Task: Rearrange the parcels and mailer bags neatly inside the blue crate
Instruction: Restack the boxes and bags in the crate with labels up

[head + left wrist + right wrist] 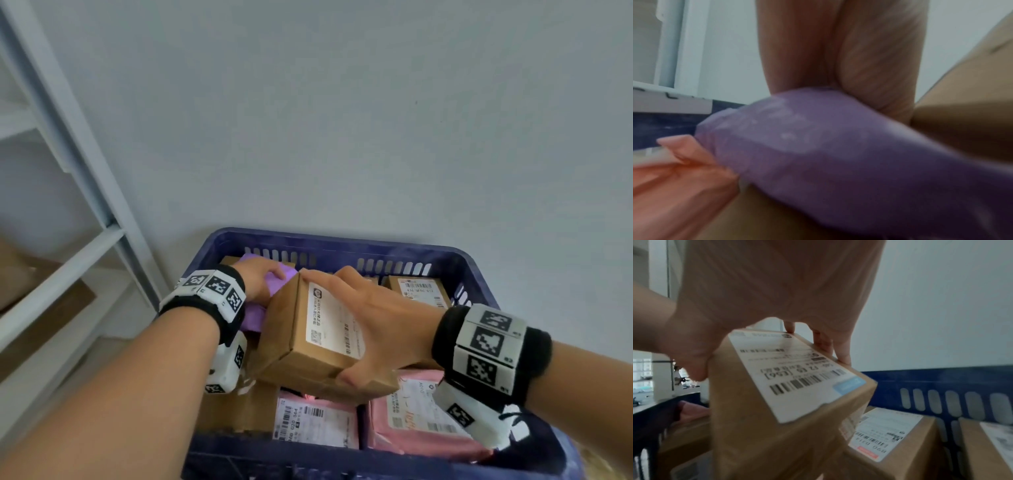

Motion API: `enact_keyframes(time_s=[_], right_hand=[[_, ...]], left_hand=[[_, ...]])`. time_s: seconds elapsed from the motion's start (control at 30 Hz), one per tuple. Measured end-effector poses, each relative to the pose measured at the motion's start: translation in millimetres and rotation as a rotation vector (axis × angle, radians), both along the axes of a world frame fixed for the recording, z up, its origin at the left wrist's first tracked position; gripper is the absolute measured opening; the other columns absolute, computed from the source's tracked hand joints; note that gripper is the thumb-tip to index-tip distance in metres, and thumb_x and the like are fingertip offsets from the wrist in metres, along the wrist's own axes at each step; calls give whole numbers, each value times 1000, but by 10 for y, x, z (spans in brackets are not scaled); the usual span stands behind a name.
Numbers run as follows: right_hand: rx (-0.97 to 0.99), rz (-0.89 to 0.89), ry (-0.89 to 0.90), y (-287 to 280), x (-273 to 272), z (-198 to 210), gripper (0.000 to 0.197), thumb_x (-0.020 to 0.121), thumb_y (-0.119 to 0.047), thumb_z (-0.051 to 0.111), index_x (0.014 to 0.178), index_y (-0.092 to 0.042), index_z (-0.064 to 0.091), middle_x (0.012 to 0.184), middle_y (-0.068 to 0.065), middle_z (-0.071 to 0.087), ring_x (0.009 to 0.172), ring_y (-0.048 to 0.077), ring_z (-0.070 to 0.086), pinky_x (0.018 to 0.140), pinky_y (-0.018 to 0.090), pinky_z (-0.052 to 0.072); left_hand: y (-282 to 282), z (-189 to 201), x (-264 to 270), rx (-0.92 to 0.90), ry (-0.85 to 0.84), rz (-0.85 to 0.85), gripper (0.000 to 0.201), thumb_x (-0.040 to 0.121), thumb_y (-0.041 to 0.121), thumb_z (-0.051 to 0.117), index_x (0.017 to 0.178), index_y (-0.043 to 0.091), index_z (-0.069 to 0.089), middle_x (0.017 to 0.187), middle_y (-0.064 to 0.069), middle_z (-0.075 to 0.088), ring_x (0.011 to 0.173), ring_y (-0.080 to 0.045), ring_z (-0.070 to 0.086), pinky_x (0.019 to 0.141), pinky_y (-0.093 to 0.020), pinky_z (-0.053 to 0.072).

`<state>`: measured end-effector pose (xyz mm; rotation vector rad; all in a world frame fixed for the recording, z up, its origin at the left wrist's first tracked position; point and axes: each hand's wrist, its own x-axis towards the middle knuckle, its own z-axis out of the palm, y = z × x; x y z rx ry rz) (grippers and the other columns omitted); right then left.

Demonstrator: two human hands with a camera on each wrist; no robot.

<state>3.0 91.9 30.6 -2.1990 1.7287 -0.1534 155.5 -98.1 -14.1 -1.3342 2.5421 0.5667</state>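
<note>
A blue crate (346, 244) stands on the floor against the wall, filled with parcels. My right hand (373, 315) grips a brown cardboard box (298, 346) with a white label, thumb on its near side and fingers over its far edge; it is lifted and tilted above the others. In the right wrist view the same box (777, 426) fills the middle. My left hand (260, 279) grips a purple mailer bag (253, 310) at the crate's far left; up close the purple bag (838, 154) bulges under my palm. Pink mailer bags (424, 421) lie at the near side.
More brown boxes (419, 291) sit at the crate's far right, seen closer as labelled boxes (890, 443) by the slotted wall. A white metal shelf frame (85, 192) stands to the left, with cardboard on its lower level. A pink bag (674, 178) lies beside the purple one.
</note>
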Motion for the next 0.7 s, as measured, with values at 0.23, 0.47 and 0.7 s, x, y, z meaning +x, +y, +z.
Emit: enact_keyframes(time_s=[0.23, 0.47, 0.7], right_hand=[[81, 25, -81, 84, 5, -77, 118, 65, -60, 77, 145, -46, -9, 118, -14, 34, 100, 7, 46, 87, 23, 49], [127, 15, 87, 127, -99, -145, 123, 62, -62, 75, 142, -51, -17, 117, -11, 35, 92, 8, 47, 80, 25, 53], [165, 26, 141, 219, -188, -139, 122, 62, -58, 73, 137, -56, -22, 117, -12, 34, 89, 8, 48, 79, 25, 54]], left_hand=[[14, -47, -2, 118, -50, 35, 61, 75, 39, 77, 131, 42, 52, 141, 0, 44, 123, -31, 51, 95, -38, 46], [161, 23, -87, 98, -117, 1, 101, 62, 75, 62, 149, 37, 29, 146, 1, 45, 129, -23, 45, 105, -40, 39], [295, 15, -198, 27, -182, -70, 99, 60, 75, 60, 145, 31, 33, 134, -5, 47, 110, -24, 53, 95, -43, 48]])
